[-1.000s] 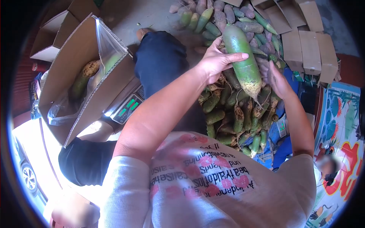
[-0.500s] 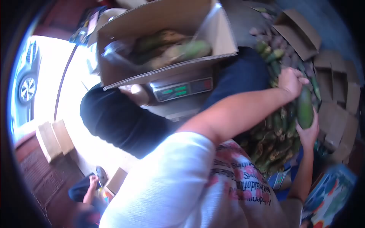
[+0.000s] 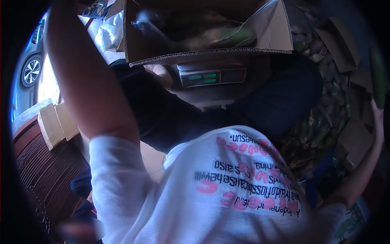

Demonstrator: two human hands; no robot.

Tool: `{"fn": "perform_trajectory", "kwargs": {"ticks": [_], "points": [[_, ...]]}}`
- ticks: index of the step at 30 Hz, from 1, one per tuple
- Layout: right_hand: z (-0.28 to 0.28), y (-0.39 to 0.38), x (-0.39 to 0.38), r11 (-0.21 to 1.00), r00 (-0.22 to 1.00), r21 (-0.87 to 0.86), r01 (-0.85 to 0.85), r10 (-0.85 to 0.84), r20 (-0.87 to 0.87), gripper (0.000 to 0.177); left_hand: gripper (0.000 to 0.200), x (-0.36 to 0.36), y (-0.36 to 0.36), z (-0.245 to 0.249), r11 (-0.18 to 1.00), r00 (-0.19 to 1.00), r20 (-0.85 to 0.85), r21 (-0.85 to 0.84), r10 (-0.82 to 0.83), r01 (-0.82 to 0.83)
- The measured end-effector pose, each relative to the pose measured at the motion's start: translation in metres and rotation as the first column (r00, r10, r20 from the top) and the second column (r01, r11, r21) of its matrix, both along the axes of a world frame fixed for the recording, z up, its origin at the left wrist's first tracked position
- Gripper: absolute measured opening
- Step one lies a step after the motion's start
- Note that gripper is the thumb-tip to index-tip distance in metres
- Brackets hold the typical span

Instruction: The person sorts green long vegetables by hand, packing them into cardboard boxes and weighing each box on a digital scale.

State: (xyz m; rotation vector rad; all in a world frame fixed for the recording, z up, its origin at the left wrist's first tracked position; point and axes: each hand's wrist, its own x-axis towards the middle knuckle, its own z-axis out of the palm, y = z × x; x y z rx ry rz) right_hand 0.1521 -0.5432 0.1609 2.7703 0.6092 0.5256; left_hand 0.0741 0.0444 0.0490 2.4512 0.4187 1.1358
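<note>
Here, green radish (image 3: 378,77) juts from right hand (image 3: 378,110).

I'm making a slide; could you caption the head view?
Radish in the right hand, an open box and lit scale ahead.

You wear a white short-sleeved shirt (image 3: 195,207), its front printed with black lettering (image 3: 260,191) and pink blotches (image 3: 207,187), and dark, plain bottoms (image 3: 170,110)

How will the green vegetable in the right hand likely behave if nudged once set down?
The green vegetable is probably stiff: it extends straight from the right hand without visible sagging. Its long, rounded outline suggests it might roll sideways.
</note>
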Motion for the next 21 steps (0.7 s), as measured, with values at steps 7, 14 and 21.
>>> {"fn": "perform_trajectory", "kwargs": {"ticks": [7,14,21], "points": [[-0.006,0.180,0.059,0.780,0.721,0.022,-0.626,0.589,-0.365,0.065,0.051,-0.124,0.209,-0.020,0.706,0.588,-0.416,0.551,0.694,-0.444],[-0.074,0.352,0.037,0.619,0.464,-0.082,-0.781,0.488,-0.739,0.061,0.052,-0.148,0.143,-0.021,0.790,0.556,-0.648,0.121,0.521,-0.601],[-0.179,0.416,0.019,0.714,0.215,0.076,-0.696,0.308,-0.927,0.068,0.052,-0.153,0.141,-0.033,0.862,0.736,-0.526,-0.011,0.427,-0.507]]}}
